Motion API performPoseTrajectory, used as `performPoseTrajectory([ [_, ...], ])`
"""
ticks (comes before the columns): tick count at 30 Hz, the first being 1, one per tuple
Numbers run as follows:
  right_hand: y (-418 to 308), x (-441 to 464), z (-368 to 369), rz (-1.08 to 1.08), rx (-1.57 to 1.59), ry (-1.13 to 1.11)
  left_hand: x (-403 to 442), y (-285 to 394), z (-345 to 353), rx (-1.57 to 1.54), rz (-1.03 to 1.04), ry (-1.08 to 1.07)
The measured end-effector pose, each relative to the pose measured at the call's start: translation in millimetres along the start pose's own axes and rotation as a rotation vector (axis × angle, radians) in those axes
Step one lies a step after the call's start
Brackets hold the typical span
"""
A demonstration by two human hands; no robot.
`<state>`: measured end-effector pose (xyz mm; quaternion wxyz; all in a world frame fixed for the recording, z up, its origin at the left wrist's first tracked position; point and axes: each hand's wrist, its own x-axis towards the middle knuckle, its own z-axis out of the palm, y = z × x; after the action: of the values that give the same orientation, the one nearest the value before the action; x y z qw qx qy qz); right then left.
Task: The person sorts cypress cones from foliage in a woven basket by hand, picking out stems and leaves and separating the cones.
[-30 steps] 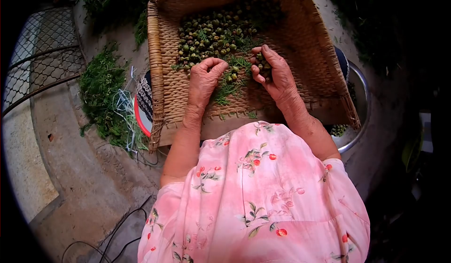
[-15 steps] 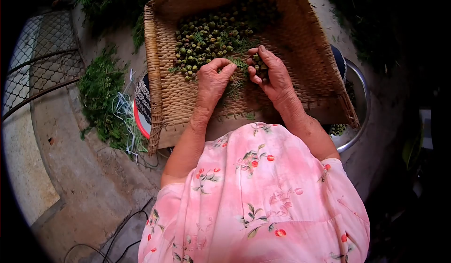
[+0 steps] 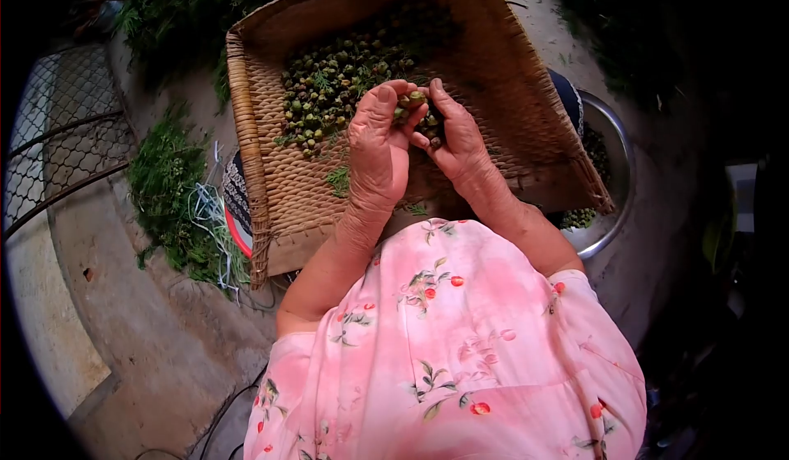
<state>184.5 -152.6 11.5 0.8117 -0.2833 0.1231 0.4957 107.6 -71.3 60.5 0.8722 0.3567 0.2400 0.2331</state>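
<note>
My left hand (image 3: 380, 143) is cupped over the woven basket, its fingers curled around a few small green cones (image 3: 417, 98). Against it, my right hand (image 3: 462, 139) is closed on more cones, partly hidden in its palm. The fingertips of both hands meet. Beyond them a heap of green and brownish cones (image 3: 329, 90) lies in the basket (image 3: 275, 180), with bits of leafy sprig among them. One small green sprig (image 3: 338, 181) rests on the weave just left of my left wrist.
The basket sits across my lap, above a metal basin (image 3: 629, 164) holding more cones at right. A red-rimmed container (image 3: 238, 228) shows at left. Cut green branches (image 3: 168, 180) and pale plastic strips (image 3: 218, 221) lie on the concrete floor (image 3: 156, 295).
My left hand has gone from pinching near a green sprig to cupping cones against my right hand. A sprig now lies left of my wrist. The whole view has shifted slightly.
</note>
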Motion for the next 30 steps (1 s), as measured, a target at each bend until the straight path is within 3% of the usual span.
performPoseTrajectory([
  [2, -0.7, -1.7, 3.3, 0.000, -0.005, 0.034, -4.0, -5.2, 6.9, 0.114, -0.018, -0.003],
  [5, -0.3, -2.6, 5.8, -0.022, 0.011, 0.094, -5.7, -16.4, 15.1, 0.325, 0.156, -0.051],
  [14, -6.9, 1.1, 12.4, 0.027, 0.235, 0.250, -8.6, -22.1, 20.8, 0.297, 0.217, -0.085],
  [15, -9.3, 0.2, 9.4, 0.026, 0.235, 0.250, -8.5, -18.8, 20.8, 0.229, 0.239, -0.099],
  [17, -15.2, -2.7, 1.0, 0.122, 0.225, -0.007, -7.5, -5.9, 15.7, 0.169, 0.286, -0.087],
  [20, -15.1, -4.5, 4.6, 0.089, 0.208, 0.069, -2.4, 13.7, -3.0, 0.224, 0.331, 0.014],
  [24, -12.6, -2.5, -1.3, 0.060, 0.205, 0.029, -6.2, 29.1, -36.6, 0.458, 0.254, 0.166],
  [30, -10.5, -2.8, 0.5, 0.072, 0.153, 0.003, -21.1, 19.7, -66.0, 1.507, 0.257, -0.038],
])
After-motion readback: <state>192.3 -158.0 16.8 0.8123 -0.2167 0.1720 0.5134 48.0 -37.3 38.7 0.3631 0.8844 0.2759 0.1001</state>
